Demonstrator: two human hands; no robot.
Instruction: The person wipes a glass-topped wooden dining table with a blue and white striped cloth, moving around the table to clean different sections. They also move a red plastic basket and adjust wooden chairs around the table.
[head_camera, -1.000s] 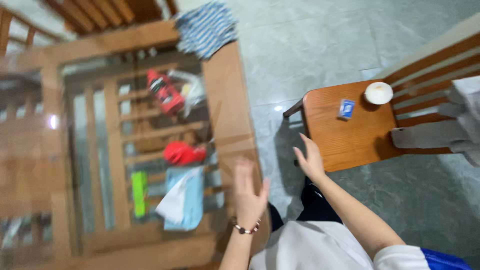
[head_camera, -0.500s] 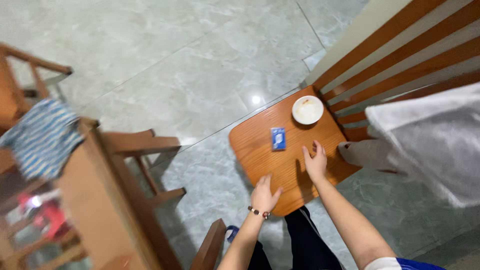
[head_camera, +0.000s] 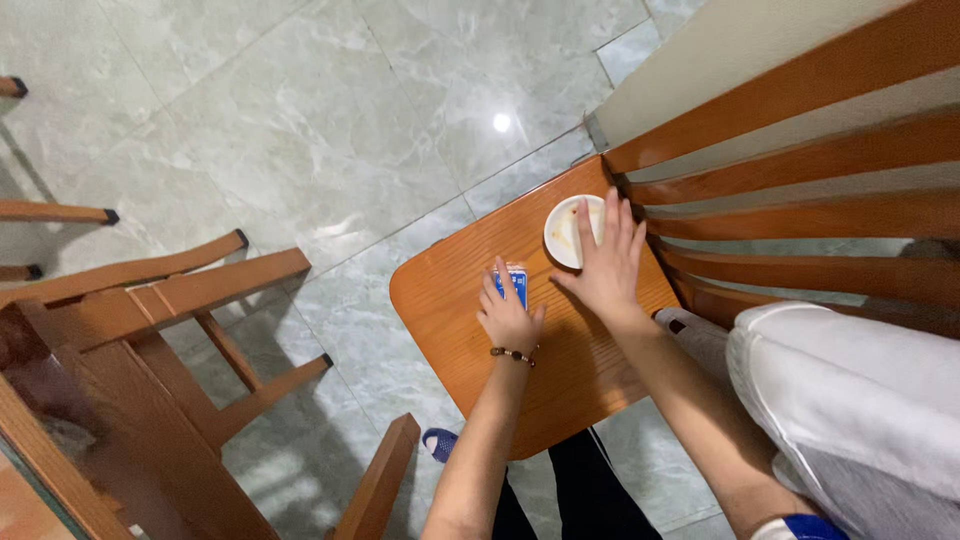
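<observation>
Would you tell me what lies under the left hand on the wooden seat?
A small blue box shows under the left hand, on the wooden seat. The fingers cover most of it, so its full shape stays hidden.

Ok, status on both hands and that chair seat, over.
Left hand open, fingers on small blue box. Right hand flat, fingers over round white dish. Both on wooden chair seat.

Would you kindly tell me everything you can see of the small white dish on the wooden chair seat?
The small white dish is round and shallow, ceramic or plastic by its look, with faint yellowish smears inside. It sits flat on the wooden chair seat, near the slatted backrest. The right hand lies open over its right side, fingers covering part of the rim. The small blue box under the left hand lies apart from it.
</observation>
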